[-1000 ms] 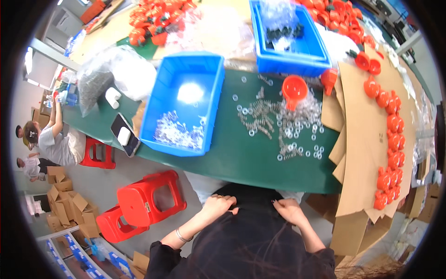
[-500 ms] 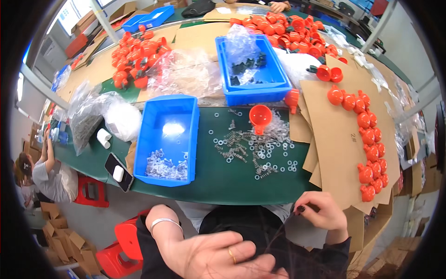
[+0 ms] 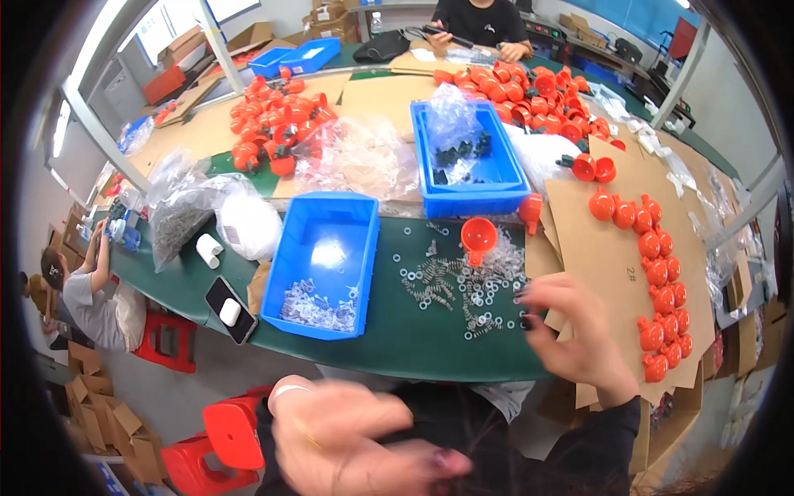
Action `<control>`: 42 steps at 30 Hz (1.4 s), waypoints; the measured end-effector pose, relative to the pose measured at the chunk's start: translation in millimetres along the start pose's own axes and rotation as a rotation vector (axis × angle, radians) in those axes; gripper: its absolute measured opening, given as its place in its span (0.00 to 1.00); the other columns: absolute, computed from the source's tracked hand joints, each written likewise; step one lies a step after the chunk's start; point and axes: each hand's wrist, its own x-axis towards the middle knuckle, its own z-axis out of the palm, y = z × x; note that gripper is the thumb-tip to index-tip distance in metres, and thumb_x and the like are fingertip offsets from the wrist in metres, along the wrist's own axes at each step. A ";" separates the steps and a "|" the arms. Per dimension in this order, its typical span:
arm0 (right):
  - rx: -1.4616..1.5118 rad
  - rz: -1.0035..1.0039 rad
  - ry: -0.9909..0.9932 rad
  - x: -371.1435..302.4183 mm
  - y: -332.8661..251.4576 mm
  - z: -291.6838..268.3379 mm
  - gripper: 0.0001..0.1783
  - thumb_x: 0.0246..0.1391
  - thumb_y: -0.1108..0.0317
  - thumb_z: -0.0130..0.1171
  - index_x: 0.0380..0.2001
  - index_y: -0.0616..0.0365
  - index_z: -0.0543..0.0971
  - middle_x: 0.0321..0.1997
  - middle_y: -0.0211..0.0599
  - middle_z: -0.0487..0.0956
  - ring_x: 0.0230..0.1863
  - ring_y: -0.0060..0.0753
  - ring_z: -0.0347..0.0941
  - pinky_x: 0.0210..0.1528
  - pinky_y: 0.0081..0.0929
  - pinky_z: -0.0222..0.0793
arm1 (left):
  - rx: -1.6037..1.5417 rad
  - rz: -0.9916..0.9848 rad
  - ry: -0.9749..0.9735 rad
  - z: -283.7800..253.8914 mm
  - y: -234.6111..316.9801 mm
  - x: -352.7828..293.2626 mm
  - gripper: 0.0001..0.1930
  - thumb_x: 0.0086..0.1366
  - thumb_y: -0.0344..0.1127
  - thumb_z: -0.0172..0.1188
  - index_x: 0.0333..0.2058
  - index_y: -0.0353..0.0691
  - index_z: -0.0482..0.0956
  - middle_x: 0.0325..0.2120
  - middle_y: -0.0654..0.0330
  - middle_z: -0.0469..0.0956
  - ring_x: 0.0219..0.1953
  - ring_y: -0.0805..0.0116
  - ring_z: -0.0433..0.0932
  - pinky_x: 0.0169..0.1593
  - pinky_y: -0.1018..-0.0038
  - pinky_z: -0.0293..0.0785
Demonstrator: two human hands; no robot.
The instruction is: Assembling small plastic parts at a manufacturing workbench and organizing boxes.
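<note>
My left hand (image 3: 356,438), blurred by motion, is low in front of my lap, thumb apart from the fingers, with nothing visible in it. My right hand (image 3: 579,335) is over the table's right front part, thumb and forefinger apart, nothing seen between them. Its fingertips are nearest to scattered white washers (image 3: 477,321) and small metal springs (image 3: 432,285). Just beyond those, a red funnel-shaped cup (image 3: 478,237) lies beside a pile of small clear plastic pieces (image 3: 506,258). A blue bin (image 3: 372,273) holds more clear pieces (image 3: 318,306).
Rows of red cups (image 3: 657,269) stand on cardboard (image 3: 579,215) at right. Behind are a blue bin with dark parts (image 3: 475,202), plastic bags (image 3: 356,157) and red cup heaps (image 3: 277,120). A phone (image 3: 217,293) lies left; people sit at left and across.
My right hand has lifted and moved forward toward the washers. My left hand has shifted left, its thumb now apart. The view has tilted up, showing more of the person across.
</note>
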 end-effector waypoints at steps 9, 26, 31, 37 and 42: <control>-0.374 -0.216 0.961 -19.7 -11.5 -105.8 0.15 0.46 0.70 0.60 0.38 0.62 0.73 0.36 0.43 0.75 0.33 0.35 0.73 0.34 0.27 0.70 | 0.103 0.463 0.641 -11.3 -11.2 29.0 0.26 0.59 0.54 0.54 0.49 0.43 0.64 0.41 0.48 0.74 0.32 0.56 0.77 0.31 0.65 0.73; -0.427 -0.178 1.123 -71.2 -2.5 -94.5 0.12 0.48 0.72 0.59 0.37 0.63 0.74 0.35 0.40 0.76 0.35 0.32 0.73 0.37 0.26 0.69 | 0.175 0.520 0.387 49.0 -27.6 14.0 0.28 0.54 0.51 0.61 0.47 0.41 0.66 0.40 0.54 0.75 0.35 0.61 0.76 0.34 0.66 0.74; -0.415 -0.199 1.139 -56.0 -8.3 -100.0 0.11 0.49 0.72 0.58 0.37 0.64 0.74 0.34 0.40 0.76 0.35 0.31 0.72 0.38 0.25 0.68 | 0.166 0.526 0.420 46.9 -31.0 15.9 0.28 0.53 0.50 0.64 0.47 0.41 0.66 0.40 0.56 0.75 0.36 0.63 0.76 0.35 0.67 0.74; -0.248 -0.291 1.038 6.8 -9.7 -67.3 0.10 0.50 0.73 0.58 0.37 0.64 0.74 0.34 0.39 0.76 0.36 0.30 0.72 0.39 0.24 0.68 | 0.152 0.515 0.546 31.4 -36.9 1.5 0.29 0.51 0.49 0.66 0.46 0.40 0.67 0.40 0.58 0.75 0.37 0.65 0.76 0.37 0.68 0.74; -0.205 0.022 0.671 48.7 -2.7 -2.6 0.09 0.50 0.78 0.55 0.37 0.61 0.76 0.32 0.34 0.76 0.34 0.26 0.72 0.38 0.21 0.67 | 0.069 0.437 0.985 2.3 -31.2 -31.0 0.30 0.49 0.49 0.68 0.46 0.40 0.67 0.39 0.60 0.75 0.37 0.66 0.76 0.38 0.68 0.74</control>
